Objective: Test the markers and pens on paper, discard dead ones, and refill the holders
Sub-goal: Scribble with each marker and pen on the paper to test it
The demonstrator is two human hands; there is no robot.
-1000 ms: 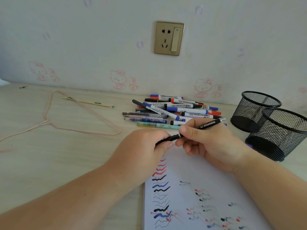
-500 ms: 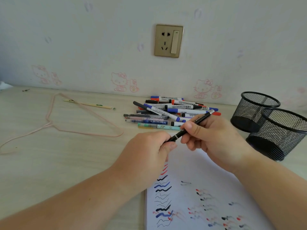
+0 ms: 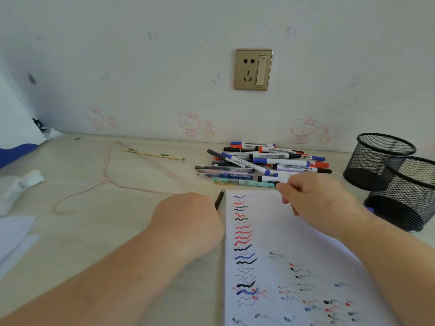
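A black pen (image 3: pixel 219 199) sticks out of my left hand (image 3: pixel 188 215), which is closed around it just left of the white paper (image 3: pixel 306 236). The paper carries several red, blue and black test squiggles. My right hand (image 3: pixel 315 198) hovers over the paper's top edge, holding nothing. Its fingertips are at the right end of a teal pen (image 3: pixel 244 182) at the front of the pile of markers and pens (image 3: pixel 270 158). Two black mesh holders stand at the right, the far one (image 3: pixel 381 158) and the near one (image 3: pixel 409 191).
A pink wire hanger (image 3: pixel 106 180) and a wrapped stick (image 3: pixel 153 154) lie at the left of the desk. Crumpled tissue (image 3: pixel 23 182) and white sheets (image 3: pixel 14 231) sit at the far left. A wall socket (image 3: pixel 253 69) is above the pile.
My right hand let go of the black pen and moved up to the pile. My left hand kept the pen and dropped to the desk beside the paper.
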